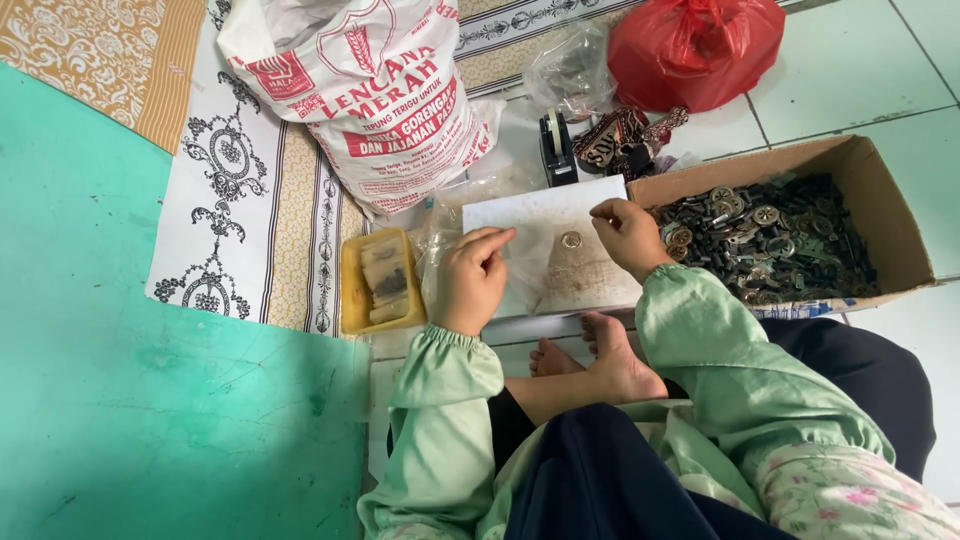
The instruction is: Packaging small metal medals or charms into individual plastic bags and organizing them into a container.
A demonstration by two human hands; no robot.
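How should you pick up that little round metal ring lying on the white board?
Pinch the small metal ring by its outer rim with two fingertips, coming straight down from above. It lies flat on the white board, alone between the left hand and right hand, so only its edges offer grip.

Pale green gathered-cuff sleeves (440,400), navy trousers (600,480)

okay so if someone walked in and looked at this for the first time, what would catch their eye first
Probably the two hands at the centre: the left hand and right hand rest on a white board with a small metal ring between them. To the right, a cardboard box holds a heap of dark metal parts. Behind, a big printed sack and a red bag stand out.
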